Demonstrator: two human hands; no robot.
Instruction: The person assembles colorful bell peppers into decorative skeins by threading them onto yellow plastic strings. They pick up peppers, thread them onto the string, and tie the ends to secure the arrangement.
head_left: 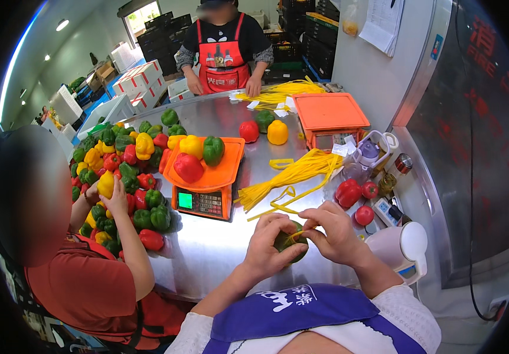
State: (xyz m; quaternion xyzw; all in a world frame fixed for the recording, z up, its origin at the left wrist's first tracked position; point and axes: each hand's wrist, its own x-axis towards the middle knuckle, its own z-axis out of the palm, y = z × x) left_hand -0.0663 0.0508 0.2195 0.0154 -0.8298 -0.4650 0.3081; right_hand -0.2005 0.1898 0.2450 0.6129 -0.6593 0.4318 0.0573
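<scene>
My left hand (271,246) is wrapped round a green bell pepper (284,238) above the near part of the steel table (207,253). Beside it, the fingers of my right hand (336,233) are pinched on a thin yellow strip (294,236) that crosses the pepper. Much of the pepper is hidden behind my fingers. Just beyond my hands lies a bundle of yellow strips (293,175), a few looping toward me.
An orange scale (234,168) carrying peppers stands mid-table, with a pepper pile (127,150) left of it. There, a co-worker (83,259) holds a yellow pepper (106,184); another person (222,50) stands opposite. A second scale (331,111), a jug (396,248) and a power strip (386,211) line the right.
</scene>
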